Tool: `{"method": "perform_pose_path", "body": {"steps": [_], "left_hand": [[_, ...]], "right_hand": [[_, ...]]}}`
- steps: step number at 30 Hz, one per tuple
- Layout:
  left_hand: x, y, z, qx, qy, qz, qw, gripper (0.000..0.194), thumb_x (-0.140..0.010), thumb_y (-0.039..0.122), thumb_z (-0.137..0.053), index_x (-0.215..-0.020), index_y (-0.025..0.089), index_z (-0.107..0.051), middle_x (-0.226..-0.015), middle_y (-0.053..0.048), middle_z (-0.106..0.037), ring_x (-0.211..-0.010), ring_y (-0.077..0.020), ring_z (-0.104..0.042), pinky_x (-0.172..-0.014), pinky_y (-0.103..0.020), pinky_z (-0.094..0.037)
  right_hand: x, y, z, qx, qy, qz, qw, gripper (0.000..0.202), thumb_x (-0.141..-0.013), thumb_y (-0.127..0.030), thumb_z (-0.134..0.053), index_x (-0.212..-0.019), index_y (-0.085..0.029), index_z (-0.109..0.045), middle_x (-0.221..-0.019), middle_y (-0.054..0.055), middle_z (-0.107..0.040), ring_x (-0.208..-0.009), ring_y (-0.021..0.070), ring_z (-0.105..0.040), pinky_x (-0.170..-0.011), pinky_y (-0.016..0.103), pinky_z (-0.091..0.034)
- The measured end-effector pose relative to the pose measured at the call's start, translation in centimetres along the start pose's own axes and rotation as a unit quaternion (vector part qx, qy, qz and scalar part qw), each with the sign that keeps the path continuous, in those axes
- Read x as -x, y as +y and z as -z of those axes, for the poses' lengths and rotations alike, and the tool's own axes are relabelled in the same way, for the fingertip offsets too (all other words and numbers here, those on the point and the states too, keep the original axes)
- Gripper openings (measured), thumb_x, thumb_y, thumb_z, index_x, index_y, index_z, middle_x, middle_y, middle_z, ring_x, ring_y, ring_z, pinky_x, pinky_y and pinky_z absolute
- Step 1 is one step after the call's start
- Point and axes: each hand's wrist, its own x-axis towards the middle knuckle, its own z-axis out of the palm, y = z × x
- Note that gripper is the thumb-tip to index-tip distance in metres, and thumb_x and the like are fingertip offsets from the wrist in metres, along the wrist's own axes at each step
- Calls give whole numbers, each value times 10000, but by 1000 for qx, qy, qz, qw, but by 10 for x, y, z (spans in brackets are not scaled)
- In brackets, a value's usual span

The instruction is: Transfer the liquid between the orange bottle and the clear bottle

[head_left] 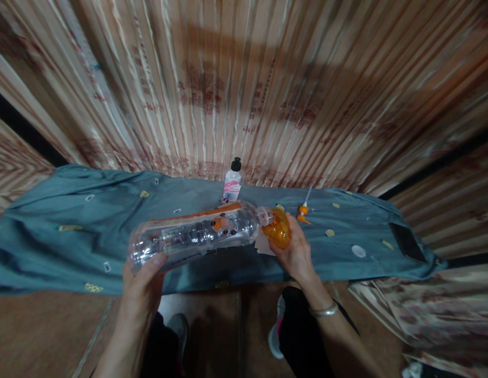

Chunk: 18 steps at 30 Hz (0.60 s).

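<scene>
the left hand (143, 286) grips the base end of a large clear plastic bottle (194, 236), fingers wrapped around it with the thumb on the near side. the bottle is tipped onto its side, its long axis running almost level from the left hand toward the right, the neck end a little higher and aimed straight at a small orange bottle (277, 228). the right hand (294, 252) closes around that orange bottle, fingers curled behind it and the thumb in front, holding it just over the middle of the table's near edge. the big bottle's mouth meets the top of the small one — touching or very nearly so; the exact joint is too blurred to tell.

the big bottle is ribbed, see-through and looks mostly empty, with an orange-and-white label band round its middle. the small one is rounded, translucent amber and glossy.

a teal cloth (70, 231), soft and rumpled and dotted with little yellow and white motifs, covers the table. at the back edge, near the middle, stands a white bottle (232, 184) with a pink label and black cap, upright and well apart from both hands. just right of the orange bottle lies an orange pump nozzle (303, 210) with its thin white tube pointing to the back edge. a dark phone (407, 241) lies flat near the right-hand corner. a metal bangle (324, 311) sits on the right wrist. pleated patterned curtains (244, 89) hang behind.
</scene>
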Motion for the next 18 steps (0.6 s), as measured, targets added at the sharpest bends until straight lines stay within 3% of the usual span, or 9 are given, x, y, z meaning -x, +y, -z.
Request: {"method": "perform_pose_path", "body": {"steps": [13,18], "left_hand": [[0,2,1,-9,-4,4,1000,610,-590,414,-1007,-1156,271,-830,-1066,-59,-808,-1010,-295,-758,-877,-376,-651],[1,6,-8,-17,26,11,999,714,-508,455,-1026,-1167,259,-833,-986,-67,-817,-913,-298,-769,-810,-372,-663]], "right_hand": [[0,-2,-1,4,1,5,1000,837,-888,-258,-748,-1649,-184,-406,-1521,185,-671,-1430,348,-649,-1205,569,-560],[0,-2,-1,6,1,4,1000,850,-881,-251,-753,-1649,-188,-396,-1528,185,-667,-1427,349,-652,-1202,577,-560]]}}
